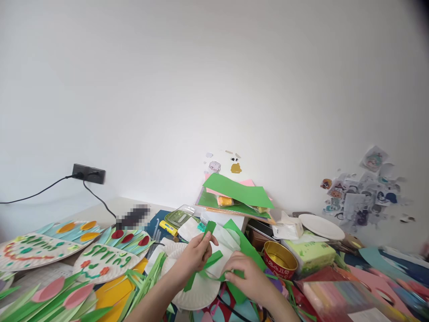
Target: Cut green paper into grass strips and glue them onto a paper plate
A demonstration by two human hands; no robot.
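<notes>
My left hand [193,256] is closed in a pinch on green paper strips [208,261], one standing up past my fingers, others hanging down. My right hand [247,273] is closed on the lower end of the same green strips, beside a larger green paper sheet [246,248]. Both hands hover over a white paper plate [197,295] near the table's front edge.
Decorated paper plates [103,261] with "Spring" lettering and paper tulips lie at left. A stack of coloured paper [237,194] sits on a box behind. A gold-lined red tin [279,259], a tissue pack [310,252], a white plate [321,226] and pink sheets lie at right. A wall socket [89,173] has cables.
</notes>
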